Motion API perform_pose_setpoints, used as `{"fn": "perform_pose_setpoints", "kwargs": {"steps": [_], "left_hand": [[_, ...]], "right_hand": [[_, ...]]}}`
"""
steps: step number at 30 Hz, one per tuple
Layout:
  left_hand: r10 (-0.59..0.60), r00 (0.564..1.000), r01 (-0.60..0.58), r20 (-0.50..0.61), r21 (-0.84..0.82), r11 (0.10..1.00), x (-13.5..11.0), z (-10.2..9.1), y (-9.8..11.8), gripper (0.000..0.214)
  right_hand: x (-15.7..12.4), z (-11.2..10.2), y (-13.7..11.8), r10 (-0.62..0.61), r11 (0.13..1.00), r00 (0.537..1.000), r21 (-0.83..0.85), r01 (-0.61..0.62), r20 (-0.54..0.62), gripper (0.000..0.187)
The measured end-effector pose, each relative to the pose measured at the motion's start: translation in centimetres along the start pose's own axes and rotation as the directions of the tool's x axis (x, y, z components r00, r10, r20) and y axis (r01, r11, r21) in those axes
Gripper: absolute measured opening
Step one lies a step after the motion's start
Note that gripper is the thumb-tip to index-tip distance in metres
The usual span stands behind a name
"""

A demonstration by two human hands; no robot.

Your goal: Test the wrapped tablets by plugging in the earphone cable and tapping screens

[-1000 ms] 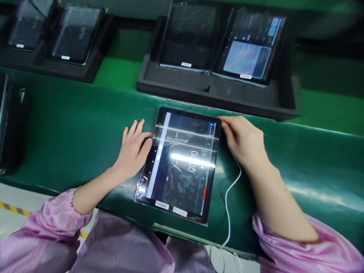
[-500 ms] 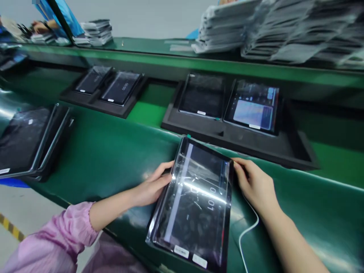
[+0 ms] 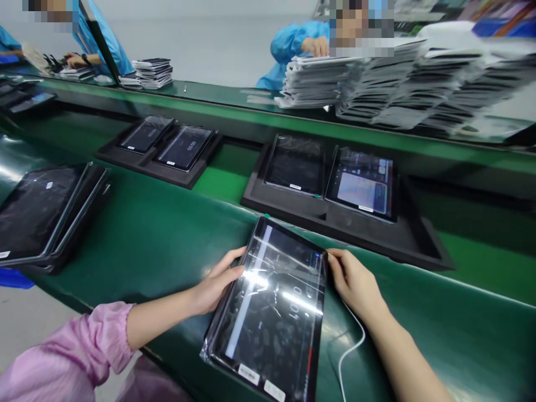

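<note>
A tablet in clear plastic film is tilted up off the green bench, its screen lit and glaring. My left hand grips its left edge, thumb on the glass. My right hand is closed at the tablet's upper right edge, where a white cable runs back toward me. Whether the fingers hold the cable's plug is hidden.
A black foam tray just behind holds two tablets, the right one lit. Another tray with two tablets sits farther left. A stack of tablets lies at the left. Piles of bagged items line the far shelf, with people in blue behind.
The view has lifted from looking straight down to looking across the bench. The tablet's far edge has risen off the bench, with both hands staying on its sides.
</note>
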State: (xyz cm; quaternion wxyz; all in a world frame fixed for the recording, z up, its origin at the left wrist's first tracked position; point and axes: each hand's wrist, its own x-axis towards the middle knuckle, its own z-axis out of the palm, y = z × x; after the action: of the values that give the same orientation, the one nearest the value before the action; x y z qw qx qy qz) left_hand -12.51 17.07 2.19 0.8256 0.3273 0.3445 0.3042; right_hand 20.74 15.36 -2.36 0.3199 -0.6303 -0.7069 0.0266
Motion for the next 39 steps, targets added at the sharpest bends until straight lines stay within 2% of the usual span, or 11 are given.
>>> {"fn": "perform_pose_setpoints", "kwargs": {"steps": [7, 12, 15, 18, 22, 25, 28, 30, 33, 37, 39], "left_hand": [[0.102, 0.99, -0.083, -0.093, 0.189, 0.978, -0.1, 0.3, 0.4, 0.054], [0.248, 0.944, -0.192, -0.22, 0.245, 0.95, -0.3, 2.9, 1.6, 0.047], [0.318, 0.888, -0.255, -0.332, 0.221, 0.941, 0.0, 3.2, 2.6, 0.047], [0.34, 0.823, -0.302, -0.454, 0.156, 0.94, 0.8, 1.9, 3.6, 0.047], [0.369, 0.759, -0.362, -0.536, 0.124, 0.924, 1.7, 0.5, 4.5, 0.048], [0.383, 0.728, -0.383, -0.569, 0.125, 0.915, 1.8, 0.1, 5.0, 0.045], [0.385, 0.695, -0.393, -0.607, 0.128, 0.911, 2.0, -0.4, 5.3, 0.039], [0.396, 0.688, -0.401, -0.609, 0.136, 0.906, 2.5, -0.6, 5.3, 0.036], [0.427, 0.689, -0.422, -0.585, 0.154, 0.893, 3.5, -0.5, 4.9, 0.033], [0.471, 0.71, -0.441, -0.524, 0.191, 0.877, 5.2, 0.7, 4.5, 0.035], [0.495, 0.727, -0.441, -0.476, 0.228, 0.868, 6.3, 1.7, 4.6, 0.035]], "right_hand": [[0.3, -0.2, -1.0, 0.06, 0.997, 0.997, 0.055, -0.062, 0.042, 0.049], [0.4, -4.6, 1.7, 0.258, 0.966, 0.962, 0.003, -0.259, -0.084, 0.055], [1.6, -6.7, 3.7, 0.268, 0.935, 0.956, -0.207, -0.288, -0.122, 0.051], [3.6, -6.7, 4.5, 0.209, 0.864, 0.977, -0.474, -0.168, 0.036, 0.038], [5.7, -6.7, 4.6, 0.286, 0.773, 0.949, -0.617, -0.148, 0.13, 0.025], [6.8, -9.6, 5.3, 0.29, 0.732, 0.94, -0.674, -0.097, 0.18, 0.026], [6.3, -14.6, 6.4, 0.248, 0.724, 0.951, -0.688, -0.054, 0.186, 0.037], [4.1, -17.8, 7.1, 0.184, 0.748, 0.964, -0.664, -0.011, 0.191, 0.053], [-2.7, -21.2, 7.5, 0.135, 0.794, 0.975, -0.608, 0.001, 0.177, 0.069], [-15.9, -23.6, 7.7, 0.182, 0.874, 0.983, -0.461, -0.151, 0.022, 0.039], [-22.4, -24.2, 7.7, 0.258, 0.883, 0.966, -0.411, -0.227, 0.021, 0.026]]}}
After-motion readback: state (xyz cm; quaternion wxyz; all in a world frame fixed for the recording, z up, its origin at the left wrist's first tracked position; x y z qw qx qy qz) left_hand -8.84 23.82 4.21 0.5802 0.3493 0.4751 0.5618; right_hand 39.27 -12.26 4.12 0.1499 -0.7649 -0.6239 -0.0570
